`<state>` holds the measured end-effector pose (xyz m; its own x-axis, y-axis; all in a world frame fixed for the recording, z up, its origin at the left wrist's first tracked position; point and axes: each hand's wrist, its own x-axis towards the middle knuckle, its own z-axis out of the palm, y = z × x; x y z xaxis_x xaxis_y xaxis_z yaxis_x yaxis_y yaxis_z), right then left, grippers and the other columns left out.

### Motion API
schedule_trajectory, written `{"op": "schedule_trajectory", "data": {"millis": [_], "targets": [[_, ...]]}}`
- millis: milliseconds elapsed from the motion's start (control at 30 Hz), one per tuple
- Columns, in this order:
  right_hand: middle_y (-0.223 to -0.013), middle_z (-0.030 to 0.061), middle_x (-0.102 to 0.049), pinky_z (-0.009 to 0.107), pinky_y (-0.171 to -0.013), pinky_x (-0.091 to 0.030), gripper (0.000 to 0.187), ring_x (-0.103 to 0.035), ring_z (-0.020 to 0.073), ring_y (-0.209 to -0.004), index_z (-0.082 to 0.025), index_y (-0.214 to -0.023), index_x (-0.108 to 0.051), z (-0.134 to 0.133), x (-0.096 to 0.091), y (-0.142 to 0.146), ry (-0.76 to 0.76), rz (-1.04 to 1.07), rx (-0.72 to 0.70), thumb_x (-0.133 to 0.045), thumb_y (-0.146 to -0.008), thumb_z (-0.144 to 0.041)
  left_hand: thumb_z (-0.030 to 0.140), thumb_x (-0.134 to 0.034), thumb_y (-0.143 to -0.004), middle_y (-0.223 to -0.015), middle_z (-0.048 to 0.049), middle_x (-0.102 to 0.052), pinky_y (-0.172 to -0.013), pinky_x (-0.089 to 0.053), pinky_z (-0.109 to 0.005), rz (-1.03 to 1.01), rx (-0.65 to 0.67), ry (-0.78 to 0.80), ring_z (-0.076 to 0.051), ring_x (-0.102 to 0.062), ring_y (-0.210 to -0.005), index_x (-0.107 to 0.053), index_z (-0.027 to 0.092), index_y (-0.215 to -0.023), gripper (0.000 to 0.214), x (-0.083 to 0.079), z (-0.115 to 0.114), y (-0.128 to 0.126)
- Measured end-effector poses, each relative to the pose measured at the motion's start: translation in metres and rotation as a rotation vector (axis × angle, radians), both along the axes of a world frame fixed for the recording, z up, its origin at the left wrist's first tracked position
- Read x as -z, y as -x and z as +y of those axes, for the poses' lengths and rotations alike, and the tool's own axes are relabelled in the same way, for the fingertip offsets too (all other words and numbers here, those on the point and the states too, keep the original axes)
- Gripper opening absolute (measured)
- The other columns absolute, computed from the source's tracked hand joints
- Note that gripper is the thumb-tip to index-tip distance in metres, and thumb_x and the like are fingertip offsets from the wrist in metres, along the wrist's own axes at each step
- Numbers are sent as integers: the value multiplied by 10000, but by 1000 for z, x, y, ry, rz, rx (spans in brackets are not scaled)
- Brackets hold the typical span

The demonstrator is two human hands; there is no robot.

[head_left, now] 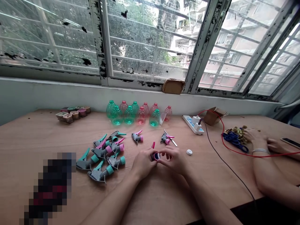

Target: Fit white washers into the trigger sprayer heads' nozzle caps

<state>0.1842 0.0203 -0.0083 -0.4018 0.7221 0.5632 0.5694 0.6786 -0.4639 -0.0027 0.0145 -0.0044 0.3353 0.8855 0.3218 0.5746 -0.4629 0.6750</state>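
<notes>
Near the middle of the table, my left hand is closed around a trigger spray head. Its pink trigger sticks up above the fingers, and most of its body is hidden by the hand. My right hand meets it from the other side, thumb and fingertips closed in at the round open end, where a whitish inside shows. Just beyond the hands lie a grey spray head with a pink collar and another pink-collared spray head beside metal tweezers. A white round piece rests right of my right hand.
Several teal and pink spray heads are piled at left. Green and pink bottles stand near the wall. A power strip with cables is at right. Another person's hand touches brass-coloured parts near blue-handled scissors.
</notes>
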Motion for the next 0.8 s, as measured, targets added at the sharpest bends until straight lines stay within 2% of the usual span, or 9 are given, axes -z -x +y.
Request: {"op": "schedule_trajectory", "data": {"millis": [200,400,533,800], "targets": [[-730,-4,-596,239,-545,-360,249,-475,108,-557,-249,-993,-707,-1,8,3,-21,-23,45,-701,-786,-387,133,-649,-708,-1002,-9,-704,-794,-470,-249,-10,1,-22,-175,-631,-887,-705,237,-1035,347,3,0,1],[-748,-4,-598,236,-546,-372,314,-480,115,-571,-236,-1102,-661,-2,11,8,15,54,10,-678,-807,-342,109,-616,-711,-993,-8,-701,-804,-473,-256,-17,1,-12,-177,-626,-881,-701,234,-1047,368,3,-1,0],[-715,3,-605,242,-559,-386,169,-496,114,-564,-226,-984,-700,-3,13,8,-12,90,-16,-595,-870,-294,155,-611,-746,-1021,-22,-705,-815,-475,-265,-11,4,2,-185,-631,-892,-705,226,-1044,320,1,-1,-1],[-693,14,-647,236,-544,-405,163,-532,118,-551,-230,-870,-731,-1,17,7,25,113,-4,-594,-876,-319,198,-599,-783,-1014,-12,-695,-780,-480,-246,48,12,-65,-175,-639,-876,-702,251,-1018,261,6,-2,-2]]}}
